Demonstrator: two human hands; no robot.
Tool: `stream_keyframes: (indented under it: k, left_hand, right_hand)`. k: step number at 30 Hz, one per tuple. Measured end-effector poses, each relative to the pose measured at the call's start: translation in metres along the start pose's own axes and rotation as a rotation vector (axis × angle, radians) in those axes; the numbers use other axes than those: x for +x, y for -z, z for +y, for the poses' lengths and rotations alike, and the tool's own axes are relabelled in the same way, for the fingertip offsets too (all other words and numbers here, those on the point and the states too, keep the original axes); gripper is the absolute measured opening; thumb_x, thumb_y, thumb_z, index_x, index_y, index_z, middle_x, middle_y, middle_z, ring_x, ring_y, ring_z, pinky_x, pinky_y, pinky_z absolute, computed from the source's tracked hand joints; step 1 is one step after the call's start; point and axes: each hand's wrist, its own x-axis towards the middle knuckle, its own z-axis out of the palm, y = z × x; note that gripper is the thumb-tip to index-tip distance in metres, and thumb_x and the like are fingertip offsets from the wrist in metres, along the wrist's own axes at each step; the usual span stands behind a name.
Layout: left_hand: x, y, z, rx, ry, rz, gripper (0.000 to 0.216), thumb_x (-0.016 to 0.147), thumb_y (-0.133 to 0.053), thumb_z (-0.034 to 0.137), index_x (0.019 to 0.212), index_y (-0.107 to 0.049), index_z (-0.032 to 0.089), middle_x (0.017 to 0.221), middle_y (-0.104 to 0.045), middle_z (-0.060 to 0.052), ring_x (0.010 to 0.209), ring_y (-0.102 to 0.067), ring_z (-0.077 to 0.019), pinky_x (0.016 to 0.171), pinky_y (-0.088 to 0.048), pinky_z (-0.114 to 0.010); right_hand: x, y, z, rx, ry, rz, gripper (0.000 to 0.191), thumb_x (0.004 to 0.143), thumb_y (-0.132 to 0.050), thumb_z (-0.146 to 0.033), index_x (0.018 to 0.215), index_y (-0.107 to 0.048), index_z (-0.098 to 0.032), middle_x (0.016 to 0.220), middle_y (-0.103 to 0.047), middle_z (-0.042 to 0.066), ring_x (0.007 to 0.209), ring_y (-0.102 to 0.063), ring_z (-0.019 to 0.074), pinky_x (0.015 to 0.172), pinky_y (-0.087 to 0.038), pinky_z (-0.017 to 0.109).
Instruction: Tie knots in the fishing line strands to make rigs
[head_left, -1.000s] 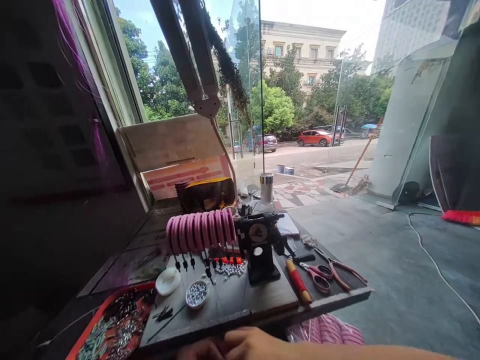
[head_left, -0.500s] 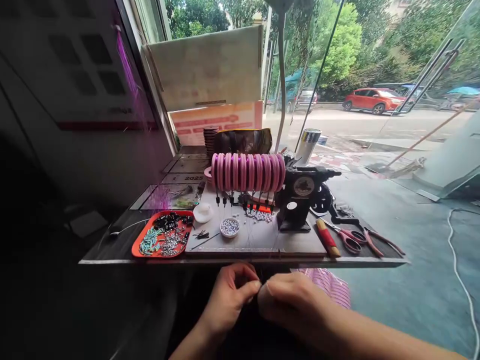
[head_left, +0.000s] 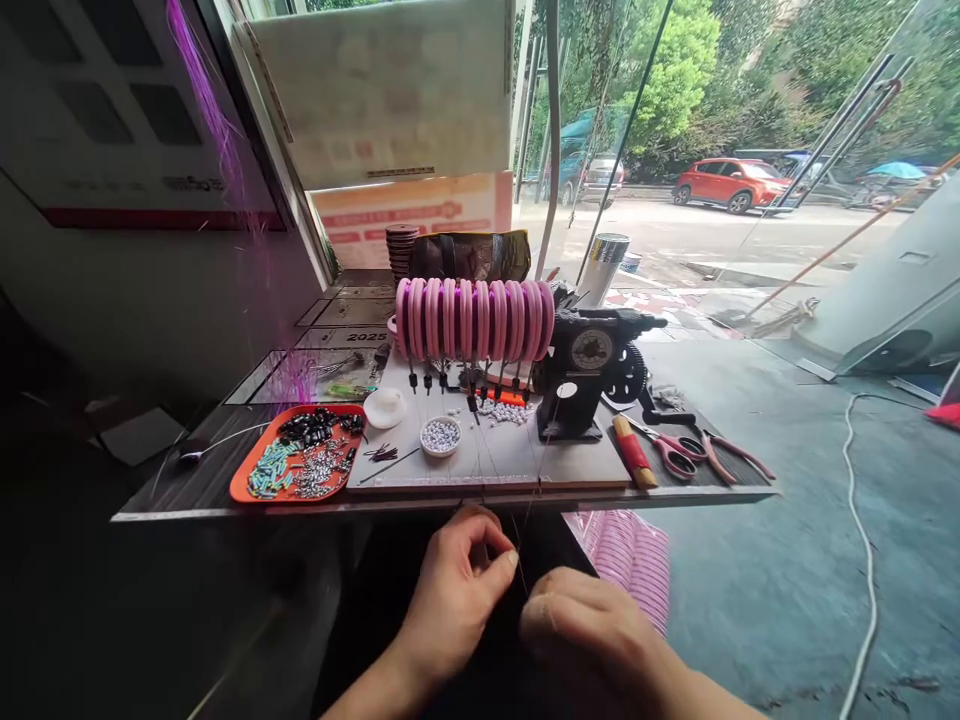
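In front of the table edge, my left hand (head_left: 463, 585) is closed, thumb and forefinger pinching a thin fishing line (head_left: 523, 575). My right hand (head_left: 589, 620) is lower and to the right, its fingers curled around the same line, which shows between the two hands. Fine strands run up from there toward the row of pink foam spools (head_left: 474, 320) on a black hand-cranked winder (head_left: 574, 400). Small black pieces (head_left: 472, 388) hang under the spools. Whatever sits inside the right fist is hidden.
On the table are an orange tray (head_left: 238, 490) of small tackle parts, a white cup of beads (head_left: 440, 437), a white lid (head_left: 385, 408), a red-handled tool (head_left: 634, 455), scissors (head_left: 679, 460) and pliers (head_left: 731, 460). Packed pink spools (head_left: 630, 560) lie below the table's right side.
My right hand has drawn away from the left, down and slightly right, so line now shows between them. The left keeps its pinch. The view has shifted; the table appears further left and higher.
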Motion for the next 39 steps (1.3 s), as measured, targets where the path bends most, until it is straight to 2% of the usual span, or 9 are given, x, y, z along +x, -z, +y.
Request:
stream_keyframes:
  k: [6,10,18,21,26,29,32,36,39]
  left_hand:
    - [-0.011,-0.002,-0.018,0.494,-0.598,0.403,0.013,0.077,-0.052,0.008,0.076,-0.060,0.018,0.077,-0.053,-0.001,0.053,-0.049,-0.0087,0.048,-0.042,-0.020]
    - [-0.007,0.002,-0.024,0.646,-0.771,0.628,0.014,0.077,-0.055,0.004,0.080,-0.062,0.016,0.082,-0.051,-0.003,0.067,-0.057,-0.0117,0.061,-0.049,-0.021]
    - [-0.005,0.006,-0.017,0.810,-0.742,0.647,0.015,0.076,-0.052,0.002,0.073,-0.060,0.015,0.076,-0.048,-0.003,0.064,-0.057,-0.0131,0.058,-0.050,-0.022]
    - [-0.004,0.006,-0.015,0.885,-0.791,0.636,0.017,0.075,-0.051,0.001,0.072,-0.058,0.016,0.081,-0.055,-0.006,0.072,-0.061,-0.0159,0.066,-0.052,-0.024]
    - [-0.001,0.010,-0.016,0.960,-0.850,0.518,0.019,0.074,-0.049,-0.002,0.072,-0.060,0.014,0.080,-0.067,-0.010,0.075,-0.066,-0.0193,0.071,-0.051,-0.026]
    - [-0.001,0.012,-0.014,0.886,-0.759,0.436,0.021,0.072,-0.048,-0.001,0.070,-0.064,0.013,0.072,-0.068,-0.010,0.067,-0.065,-0.0199,0.065,-0.048,-0.027]
    - [0.000,0.012,-0.004,0.448,-0.390,0.352,0.017,0.065,-0.056,0.002,0.059,-0.064,0.016,0.059,-0.064,-0.004,0.055,-0.057,-0.0148,0.056,-0.041,-0.025]
    - [0.003,0.009,0.005,-0.425,0.269,0.112,0.014,0.053,-0.065,0.005,0.045,-0.060,0.016,0.053,-0.058,0.002,0.044,-0.039,-0.0052,0.043,-0.028,-0.018]
    - [0.005,0.006,0.002,-0.645,0.435,0.023,0.007,0.049,-0.068,0.011,0.048,-0.062,0.014,0.060,-0.062,-0.001,0.049,-0.044,-0.0053,0.041,-0.028,-0.015]
  right_hand:
    - [0.073,0.028,-0.024,0.258,-0.225,-0.117,0.016,0.082,-0.052,-0.015,0.065,-0.051,-0.017,0.062,-0.052,-0.003,0.059,-0.048,0.0094,0.058,-0.039,0.019]
    - [0.123,0.033,-0.019,0.378,-0.444,-0.360,0.012,0.072,-0.056,-0.007,0.064,-0.052,-0.015,0.060,-0.052,-0.005,0.057,-0.050,0.0086,0.056,-0.041,0.019]
    - [0.166,0.022,-0.011,0.207,-0.675,-0.663,0.015,0.079,-0.055,-0.004,0.066,-0.055,-0.012,0.054,-0.056,-0.004,0.051,-0.056,0.0083,0.052,-0.045,0.019]
    - [0.173,0.018,-0.014,0.083,-0.752,-0.770,0.005,0.086,-0.055,-0.013,0.086,-0.059,-0.010,0.079,-0.063,0.002,0.067,-0.061,0.0114,0.061,-0.051,0.025]
    - [0.182,0.012,-0.018,-0.086,-0.788,-0.883,0.028,0.090,-0.053,-0.030,0.114,-0.053,-0.015,0.112,-0.057,0.007,0.093,-0.059,0.0191,0.078,-0.051,0.038]
    - [0.180,0.013,-0.023,-0.141,-0.720,-0.863,0.022,0.089,-0.055,-0.027,0.106,-0.057,-0.013,0.104,-0.060,0.006,0.087,-0.061,0.0177,0.074,-0.052,0.035]
    - [0.162,0.024,-0.032,-0.164,-0.562,-0.715,0.010,0.085,-0.057,-0.017,0.093,-0.062,-0.014,0.090,-0.063,0.003,0.084,-0.060,0.0178,0.071,-0.048,0.028]
    - [0.104,0.044,-0.032,-0.275,-0.075,-0.231,0.015,0.085,-0.051,-0.014,0.099,-0.057,-0.017,0.098,-0.060,0.006,0.090,-0.055,0.0178,0.075,-0.042,0.029]
    - [0.052,0.046,-0.013,-0.449,0.264,0.173,0.018,0.091,-0.040,-0.015,0.086,-0.057,-0.014,0.074,-0.059,0.006,0.067,-0.051,0.0151,0.062,-0.040,0.028]
